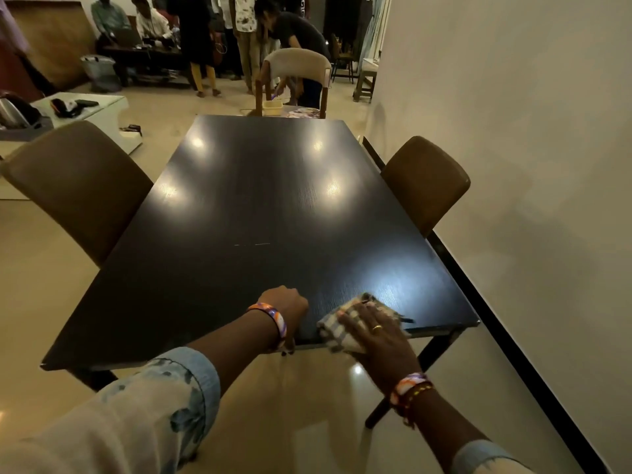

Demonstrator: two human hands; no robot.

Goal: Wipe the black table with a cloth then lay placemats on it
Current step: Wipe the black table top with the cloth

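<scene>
**Wiping under way at the near edge; no mats in sight**

We are in the first step. Our right hand [374, 331] lies flat on the cloth [345, 328], fingers [355, 311] straight and spread, pressing it onto the tabletop [260, 206] at about 5 o'clock of the black surface, right at the near edge. Part of the cloth hangs over that edge. Our left hand [285, 307] sits just beside it at 6 o'clock, fingers curled over the rim as if to steady us; whether it truly grips the edge we cannot tell.

The rest of the tabletop, out to 12 o'clock, shows only lamp glare. We judge most of the wiping remains. The next move calls for sweeping the cloth outward with steady pressure, keeping it bunched beneath the palm. We see no placemats, so laying them must wait.
</scene>
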